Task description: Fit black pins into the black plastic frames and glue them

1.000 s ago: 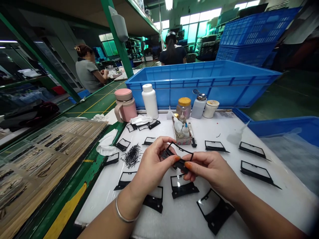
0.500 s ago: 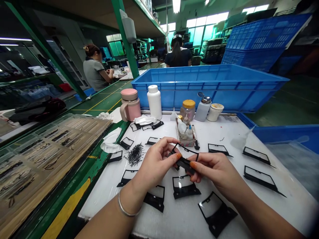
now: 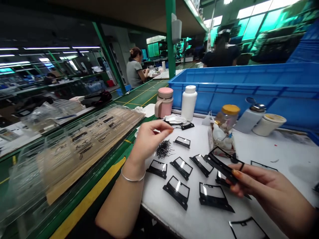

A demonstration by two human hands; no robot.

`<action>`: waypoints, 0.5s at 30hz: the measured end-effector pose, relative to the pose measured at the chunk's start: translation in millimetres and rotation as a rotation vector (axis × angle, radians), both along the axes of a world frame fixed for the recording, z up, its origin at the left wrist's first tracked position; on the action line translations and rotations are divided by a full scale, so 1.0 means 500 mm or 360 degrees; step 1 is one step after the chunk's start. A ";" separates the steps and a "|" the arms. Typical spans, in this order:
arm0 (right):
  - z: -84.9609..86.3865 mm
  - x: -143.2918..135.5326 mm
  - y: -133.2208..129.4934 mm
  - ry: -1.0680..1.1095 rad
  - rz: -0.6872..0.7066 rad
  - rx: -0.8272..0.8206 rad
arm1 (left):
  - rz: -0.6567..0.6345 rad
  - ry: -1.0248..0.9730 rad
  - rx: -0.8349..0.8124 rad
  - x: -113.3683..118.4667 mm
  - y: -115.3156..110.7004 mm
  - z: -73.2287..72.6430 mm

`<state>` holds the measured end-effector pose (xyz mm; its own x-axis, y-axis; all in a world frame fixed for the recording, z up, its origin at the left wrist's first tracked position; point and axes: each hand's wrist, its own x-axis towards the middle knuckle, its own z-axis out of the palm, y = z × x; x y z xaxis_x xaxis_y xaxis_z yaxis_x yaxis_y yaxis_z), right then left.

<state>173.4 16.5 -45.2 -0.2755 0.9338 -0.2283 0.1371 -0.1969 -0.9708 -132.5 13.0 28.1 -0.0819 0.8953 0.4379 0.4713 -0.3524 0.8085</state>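
My right hand [image 3: 261, 184] grips a black plastic frame [image 3: 221, 166] by its near end, tilted above the white table. Up and to the left, my left hand [image 3: 151, 137] has thumb and index finger brought together near their tips; anything between them is too small to make out. Just below and right of that hand lies a pile of short thin black strips [image 3: 163, 149], partly hidden by it. Several like frames with clear panes lie about, among them one in front [image 3: 214, 196] and another to its left [image 3: 176, 192].
A pink mug [image 3: 164, 104], a white bottle [image 3: 189, 103] and lidded jars [image 3: 227, 114] stand along the back edge, before a large blue crate [image 3: 239, 89]. A small box of bottles [image 3: 224, 149] sits nearer. At left is a clear compartment tray [image 3: 82, 146]. Two people sit beyond.
The view has swung to the left. My left hand has let go of the black frame and moved left beside the strip pile. My right hand still holds the frame.
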 end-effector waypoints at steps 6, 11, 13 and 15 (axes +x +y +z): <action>-0.014 0.006 0.007 -0.0059 0.0030 -0.0023 | -0.0065 0.1310 -0.0461 0.010 0.021 -0.066; 0.000 0.002 0.003 -0.0053 0.0009 -0.0013 | -0.0166 0.1343 -0.0541 0.018 0.025 -0.095; 0.006 -0.002 0.000 -0.0058 0.0028 -0.0029 | -0.0200 0.1324 -0.0534 0.017 0.023 -0.095; 0.011 -0.006 -0.003 -0.0049 0.0046 -0.0038 | -0.0216 0.1270 -0.0519 0.016 0.022 -0.092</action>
